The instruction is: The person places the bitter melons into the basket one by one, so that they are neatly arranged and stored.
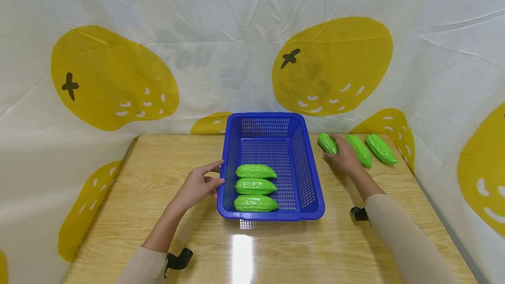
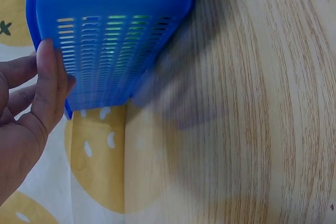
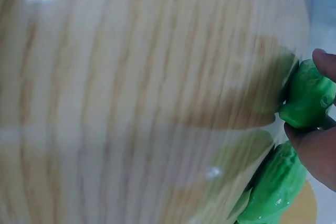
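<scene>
My left hand (image 1: 198,186) grips the left rim of a blue plastic basket (image 1: 314,181), its thumb and fingers at the edge. In the left wrist view the thumb (image 2: 47,59) lies against the slotted outer wall. Several green, ridged bitter melons are in sight, and three of them (image 1: 256,186) lie side by side across the near left of the basket. To the right of it, my right hand (image 1: 345,156) holds another bitter melon (image 1: 327,143) between thumb and fingers, low over the table. The right wrist view shows that melon (image 3: 307,95) partly hidden by the fingers.
Two more bitter melons, one (image 1: 359,150) close beside the right hand and the other (image 1: 380,148) farther right, lie at the back of the wooden table (image 1: 165,157). A white curtain (image 1: 236,73) with yellow fruit prints stands behind the table and along both sides.
</scene>
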{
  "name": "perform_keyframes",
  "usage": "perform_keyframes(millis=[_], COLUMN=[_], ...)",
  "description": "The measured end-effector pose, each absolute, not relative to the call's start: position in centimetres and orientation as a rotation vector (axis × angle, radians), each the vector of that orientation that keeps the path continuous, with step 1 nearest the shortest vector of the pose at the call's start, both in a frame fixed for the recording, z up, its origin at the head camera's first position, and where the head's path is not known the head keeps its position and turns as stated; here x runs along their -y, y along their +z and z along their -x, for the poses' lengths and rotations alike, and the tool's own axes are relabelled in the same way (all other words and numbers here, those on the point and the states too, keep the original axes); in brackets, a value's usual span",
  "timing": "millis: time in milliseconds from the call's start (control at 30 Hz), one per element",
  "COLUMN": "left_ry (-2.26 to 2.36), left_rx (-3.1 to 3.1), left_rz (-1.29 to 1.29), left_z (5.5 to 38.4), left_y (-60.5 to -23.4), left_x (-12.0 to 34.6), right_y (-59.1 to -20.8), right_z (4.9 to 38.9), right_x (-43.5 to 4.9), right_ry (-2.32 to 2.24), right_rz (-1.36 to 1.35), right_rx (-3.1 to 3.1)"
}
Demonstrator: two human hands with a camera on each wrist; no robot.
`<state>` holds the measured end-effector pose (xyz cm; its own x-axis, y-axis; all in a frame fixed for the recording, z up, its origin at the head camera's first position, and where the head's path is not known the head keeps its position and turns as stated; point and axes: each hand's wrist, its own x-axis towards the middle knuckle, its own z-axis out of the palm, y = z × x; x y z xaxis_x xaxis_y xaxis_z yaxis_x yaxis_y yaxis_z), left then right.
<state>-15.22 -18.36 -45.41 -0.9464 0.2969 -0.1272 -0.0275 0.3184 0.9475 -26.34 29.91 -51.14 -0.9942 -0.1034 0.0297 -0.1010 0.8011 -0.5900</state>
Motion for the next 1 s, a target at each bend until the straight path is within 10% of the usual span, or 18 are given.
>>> perform_keyframes(millis=[1000], left_ry=[1.676], left_rx=[-2.302], left_rz=[-0.254], left_z=[15.1], left_y=[-45.4], left_x=[18.4], right_y=[-49.1], right_z=[24.9], right_x=[-30.7], right_ry=[-1.024], right_rz=[0.193], right_rx=[-3.083])
